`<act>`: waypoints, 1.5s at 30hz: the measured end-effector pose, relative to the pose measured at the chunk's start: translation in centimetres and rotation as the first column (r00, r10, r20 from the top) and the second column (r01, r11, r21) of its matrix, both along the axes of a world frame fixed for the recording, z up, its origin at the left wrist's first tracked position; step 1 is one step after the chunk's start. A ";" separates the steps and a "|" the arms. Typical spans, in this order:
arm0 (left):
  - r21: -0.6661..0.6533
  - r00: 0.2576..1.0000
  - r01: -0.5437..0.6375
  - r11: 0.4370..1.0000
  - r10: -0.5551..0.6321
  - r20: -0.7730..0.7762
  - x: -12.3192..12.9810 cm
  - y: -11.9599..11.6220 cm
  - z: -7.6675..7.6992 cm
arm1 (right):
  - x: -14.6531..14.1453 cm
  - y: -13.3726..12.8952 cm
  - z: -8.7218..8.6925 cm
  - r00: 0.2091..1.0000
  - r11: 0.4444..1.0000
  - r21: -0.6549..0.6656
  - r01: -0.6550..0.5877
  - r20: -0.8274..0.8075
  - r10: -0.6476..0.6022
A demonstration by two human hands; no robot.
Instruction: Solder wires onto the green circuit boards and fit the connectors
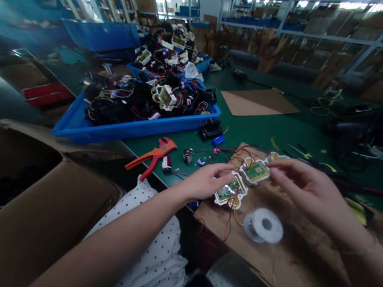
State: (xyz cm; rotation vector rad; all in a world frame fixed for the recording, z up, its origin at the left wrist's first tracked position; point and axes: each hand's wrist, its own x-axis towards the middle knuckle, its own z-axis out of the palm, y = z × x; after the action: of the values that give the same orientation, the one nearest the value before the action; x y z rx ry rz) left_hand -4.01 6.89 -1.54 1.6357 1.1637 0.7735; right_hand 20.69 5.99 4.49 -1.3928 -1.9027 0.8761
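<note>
Two white-framed green circuit boards lie side by side over a brown board. My left hand (pixel 209 181) grips the nearer circuit board (pixel 230 190) by its left edge, thumb on top; red and orange wires hang from it. Just behind it is the second circuit board (pixel 256 172). The fingertips of my right hand (pixel 294 179) are at that board's right edge, thumb and fingers close together. Behind these fingertips a further white-framed piece (pixel 278 156) is partly hidden. A white spool (pixel 263 225) sits in front of my right hand.
Orange-handled cutters (pixel 154 156) lie at the table's left edge beside small cylindrical parts (pixel 167 164). A blue tray (pixel 142 127) heaped with wired parts stands behind them. Flat cardboard (pixel 258 102) lies farther back. An open carton (pixel 18 202) is at the lower left.
</note>
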 end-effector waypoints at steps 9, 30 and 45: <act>0.365 0.967 -0.110 0.925 0.185 -0.177 -0.5 -3.3 2.2 | -1.5 2.7 -0.6 0.835 0.847 0.044 -0.529 0.206 0.511; 0.225 0.973 -0.080 0.971 0.125 -0.195 -1.0 -4.3 2.0 | -4.6 2.0 -4.8 0.865 0.822 -0.382 -0.423 -0.441 0.240; 0.421 0.937 -0.106 0.901 0.233 -0.262 0.0 -4.0 1.7 | -4.3 1.6 -4.3 0.931 0.925 -0.159 -0.344 -0.186 0.315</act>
State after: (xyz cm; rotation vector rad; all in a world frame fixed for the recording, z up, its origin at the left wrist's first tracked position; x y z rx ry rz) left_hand -4.02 2.94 0.16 2.0703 1.4547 0.9413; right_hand 16.38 7.61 0.24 -1.0799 -2.0039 1.3210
